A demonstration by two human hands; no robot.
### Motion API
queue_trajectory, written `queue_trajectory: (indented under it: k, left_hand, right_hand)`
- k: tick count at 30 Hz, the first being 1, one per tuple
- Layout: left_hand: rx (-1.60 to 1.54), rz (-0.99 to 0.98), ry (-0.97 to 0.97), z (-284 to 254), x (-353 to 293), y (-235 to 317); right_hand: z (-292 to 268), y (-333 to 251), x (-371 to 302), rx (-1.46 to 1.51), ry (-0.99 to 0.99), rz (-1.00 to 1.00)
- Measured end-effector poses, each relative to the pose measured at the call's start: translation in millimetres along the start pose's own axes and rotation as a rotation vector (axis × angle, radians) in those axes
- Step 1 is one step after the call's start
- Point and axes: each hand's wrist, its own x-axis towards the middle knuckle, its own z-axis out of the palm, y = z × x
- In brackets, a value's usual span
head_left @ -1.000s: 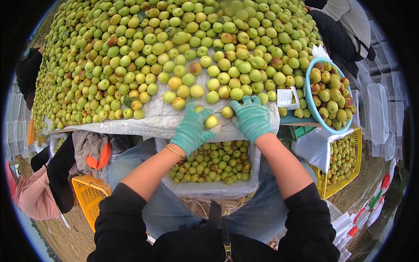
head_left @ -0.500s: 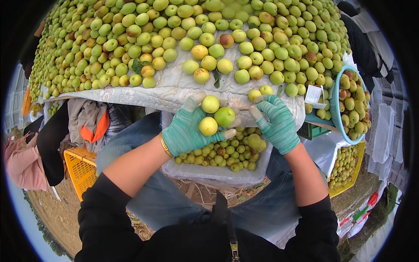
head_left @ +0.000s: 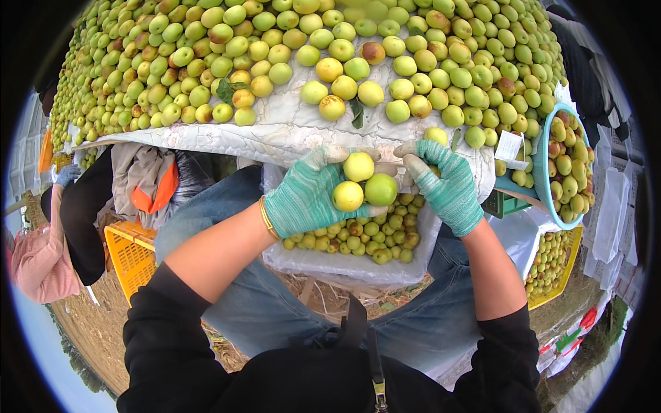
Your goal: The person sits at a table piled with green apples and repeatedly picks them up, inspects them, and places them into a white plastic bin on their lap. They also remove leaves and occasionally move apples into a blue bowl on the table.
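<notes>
My left hand (head_left: 310,193), in a green knit glove with pale fingertips, is turned palm up and curled round three yellow-green jujubes (head_left: 359,166). One of the three is greener than the others. My right hand (head_left: 444,182), gloved alike, is closed beside it, fingers bent. A sliver of a jujube (head_left: 434,170) shows among its fingers, mostly hidden. Both hands are above a lined crate (head_left: 413,272) of smaller-looking jujubes, at the near edge of a quilted cloth (head_left: 275,131). A single jujube (head_left: 435,135) lies on the cloth just beyond my right hand.
A large heap of jujubes (head_left: 172,69) covers the cloth ahead. At right are a blue basket (head_left: 549,165) of browner jujubes, a white card (head_left: 509,148) and a yellow crate (head_left: 551,294). An orange crate (head_left: 131,255) and a person in a pink sleeve (head_left: 45,265) are at left.
My right hand has taken a jujube from the cloth edge, where two lay before. The view has shifted slightly. My left hand still holds its three.
</notes>
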Motion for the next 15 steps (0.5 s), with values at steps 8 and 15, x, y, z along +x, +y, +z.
queue_trajectory:
  k: [8,15]
  left_hand:
    - [0.183,-0.004,0.118,-5.6,3.6,-9.2]
    - [2.027,0.39,0.328,2.9,-1.8,20.4]
  right_hand:
    - [2.2,-3.0,-15.3,-0.377,-0.349,-0.174]
    - [-23.4,5.1,-29.9,0.422,-0.544,0.314]
